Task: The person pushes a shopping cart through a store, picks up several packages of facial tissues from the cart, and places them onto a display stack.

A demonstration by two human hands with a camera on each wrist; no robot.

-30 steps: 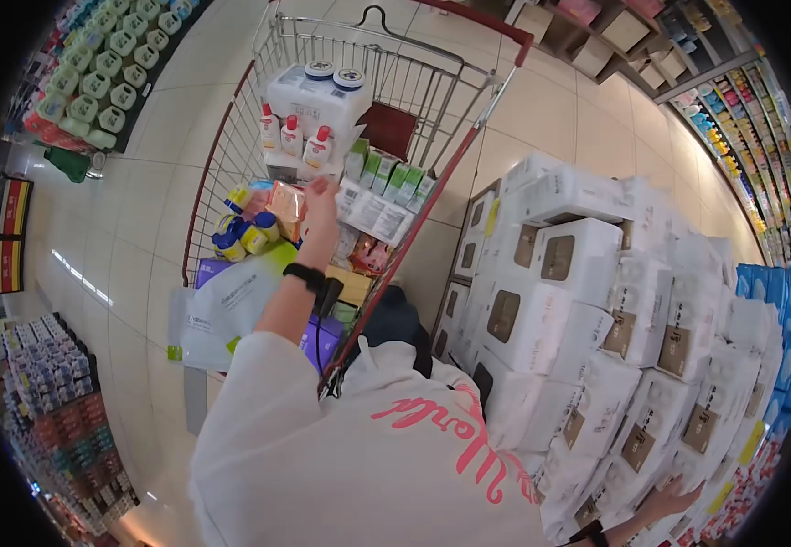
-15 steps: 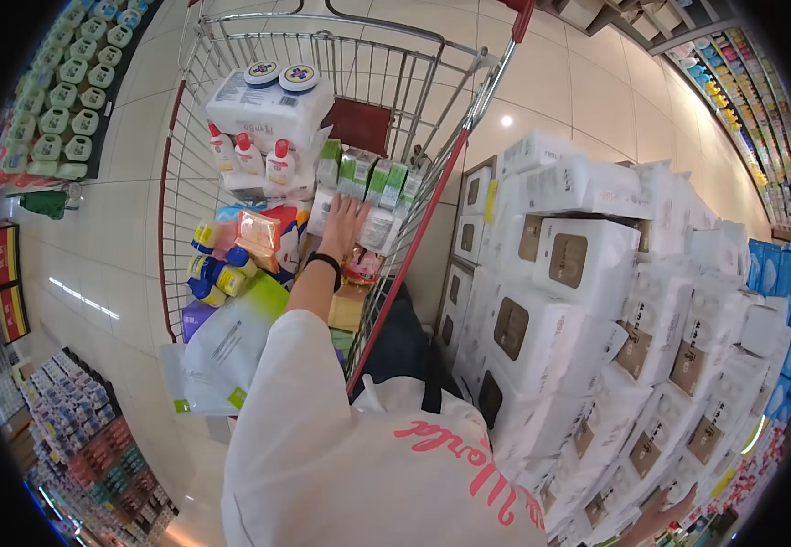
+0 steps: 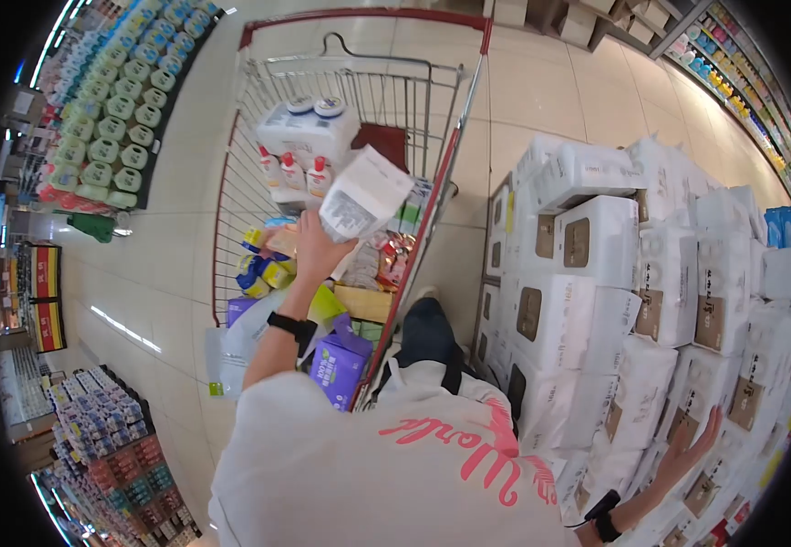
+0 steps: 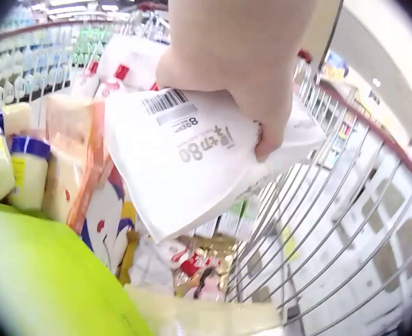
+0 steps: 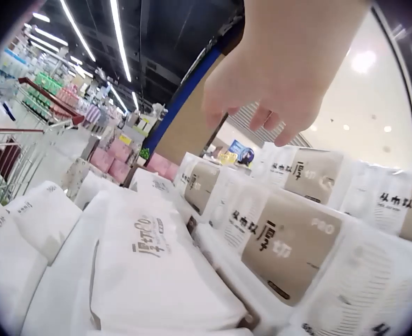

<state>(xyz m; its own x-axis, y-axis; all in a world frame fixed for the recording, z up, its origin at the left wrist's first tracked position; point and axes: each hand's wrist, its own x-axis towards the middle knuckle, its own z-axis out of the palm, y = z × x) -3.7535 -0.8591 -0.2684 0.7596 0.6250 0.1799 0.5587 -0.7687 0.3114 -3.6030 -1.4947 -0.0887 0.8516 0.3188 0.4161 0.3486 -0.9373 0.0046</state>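
My left hand (image 3: pixel 318 248) grips a white tissue pack (image 3: pixel 365 196) by one end, above the goods in the shopping cart (image 3: pixel 224 173). In the left wrist view, thumb and fingers bend over the pack's edge, and a barcode faces the camera. The pack is tilted and overlaps green-and-white boxes (image 3: pixel 411 215). Close by stand red-capped white bottles (image 3: pixel 320 176) and blue-capped yellow bottles (image 3: pixel 275 276). My right hand (image 3: pixel 687 451) holds nothing; its fingers hang loosely just over the stacked white packs (image 5: pixel 150 259) in the right wrist view.
A tall stack of white packs (image 3: pixel 555 310) stands right beside the cart. Inside the cart, a purple package (image 3: pixel 338 365) lies nearest my body. Shelves of bottles (image 3: pixel 108 150) and a display of small packs (image 3: pixel 108 447) line the left side.
Half a second ago my left hand lay on white packs beside the green-and-white boxes; now it grips one, raised and tilted. My right hand shows more clearly beside the stack. The head view has shifted.
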